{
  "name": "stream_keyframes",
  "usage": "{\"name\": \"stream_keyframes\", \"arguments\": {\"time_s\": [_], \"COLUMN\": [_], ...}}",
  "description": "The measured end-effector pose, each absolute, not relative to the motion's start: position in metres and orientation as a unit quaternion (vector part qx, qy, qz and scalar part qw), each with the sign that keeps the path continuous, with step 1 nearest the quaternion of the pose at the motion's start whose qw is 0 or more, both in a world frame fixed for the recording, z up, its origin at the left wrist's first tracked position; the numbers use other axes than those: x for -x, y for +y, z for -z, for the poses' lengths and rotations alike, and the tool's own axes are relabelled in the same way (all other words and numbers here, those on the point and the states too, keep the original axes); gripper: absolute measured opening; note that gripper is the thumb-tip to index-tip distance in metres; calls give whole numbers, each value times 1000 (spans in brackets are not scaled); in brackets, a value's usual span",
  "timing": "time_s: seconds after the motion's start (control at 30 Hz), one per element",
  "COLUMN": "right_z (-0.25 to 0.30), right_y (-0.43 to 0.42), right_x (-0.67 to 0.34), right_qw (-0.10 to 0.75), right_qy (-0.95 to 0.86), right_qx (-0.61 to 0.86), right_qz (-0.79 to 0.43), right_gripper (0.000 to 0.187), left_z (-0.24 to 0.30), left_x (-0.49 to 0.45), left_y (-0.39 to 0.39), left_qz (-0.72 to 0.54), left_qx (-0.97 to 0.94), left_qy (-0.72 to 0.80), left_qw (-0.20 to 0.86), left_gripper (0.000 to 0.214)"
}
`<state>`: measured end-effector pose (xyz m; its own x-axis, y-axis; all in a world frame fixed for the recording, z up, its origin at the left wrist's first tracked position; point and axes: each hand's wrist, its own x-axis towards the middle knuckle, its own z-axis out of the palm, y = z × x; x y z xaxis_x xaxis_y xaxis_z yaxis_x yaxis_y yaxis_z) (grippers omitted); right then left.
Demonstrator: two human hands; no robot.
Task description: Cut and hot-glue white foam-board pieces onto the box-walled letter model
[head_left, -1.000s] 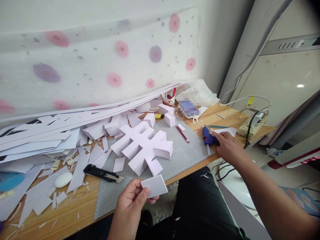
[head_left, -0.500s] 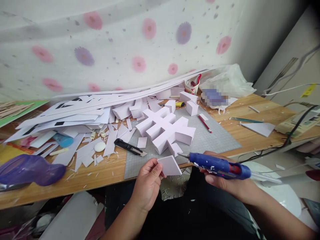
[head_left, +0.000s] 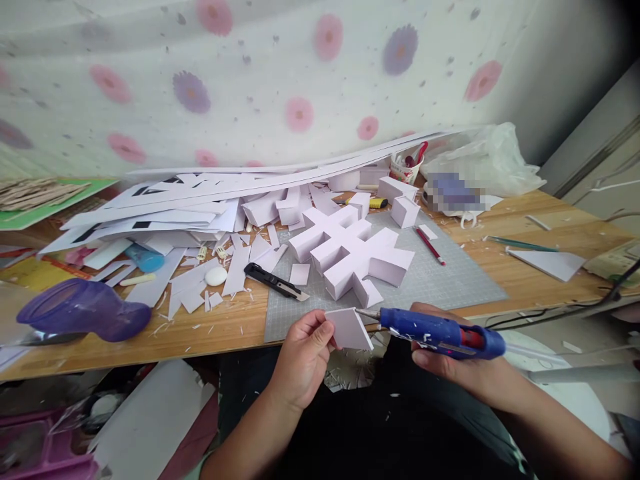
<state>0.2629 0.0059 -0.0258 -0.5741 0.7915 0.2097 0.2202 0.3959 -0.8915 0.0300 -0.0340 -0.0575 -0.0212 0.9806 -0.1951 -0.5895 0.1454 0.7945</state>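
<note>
Between thumb and fingers, my left hand (head_left: 306,357) pinches a small white foam board piece (head_left: 349,329) in front of the table edge. My right hand (head_left: 440,363) is wrapped round a blue glue gun (head_left: 440,331) with a clear glue stick out of its back. The gun's metal nozzle is at the top right corner of the board piece; whether they touch I cannot tell. Just beyond stands a white three-dimensional foam board shape (head_left: 345,230) on a grey cutting mat (head_left: 465,283). A black utility knife (head_left: 275,281) lies at the mat's left edge.
White scraps (head_left: 187,287) and a purple translucent container (head_left: 83,310) cover the left of the wooden table (head_left: 210,347). Behind are long board strips (head_left: 280,190) and a paper cup (head_left: 404,168) holding tools. A red pencil (head_left: 431,247) and a triangular piece (head_left: 547,262) lie right.
The view has shifted, so the table things appear farther right. The glue gun's nozzle and the board piece have come together, the nozzle now at the piece's upper corner.
</note>
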Motion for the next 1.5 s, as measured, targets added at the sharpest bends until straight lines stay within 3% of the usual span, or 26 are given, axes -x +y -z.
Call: {"name": "stream_keyframes", "arguments": {"time_s": [0.6,0.77,1.07,1.5], "right_z": [29,28,26,28], "right_y": [2,1,-4,-5], "right_x": [-265,-266,-267,-271], "right_qw": [316,305,238,229], "right_qy": [-800,-809,-788,-790], "right_qx": [327,321,346,337], "right_qz": [-392,-387,-450,-458], "right_gripper": [18,9,23,26], "left_z": [56,55,54,53], "left_x": [-23,-21,-16,-14], "left_y": [-31,-31,-30,-30], "left_qz": [-611,-619,-633,-636], "left_qx": [-253,-257,-257,-266], "left_qy": [400,394,387,392], "left_qw": [635,629,619,609], "left_gripper": [21,20,19,21]}}
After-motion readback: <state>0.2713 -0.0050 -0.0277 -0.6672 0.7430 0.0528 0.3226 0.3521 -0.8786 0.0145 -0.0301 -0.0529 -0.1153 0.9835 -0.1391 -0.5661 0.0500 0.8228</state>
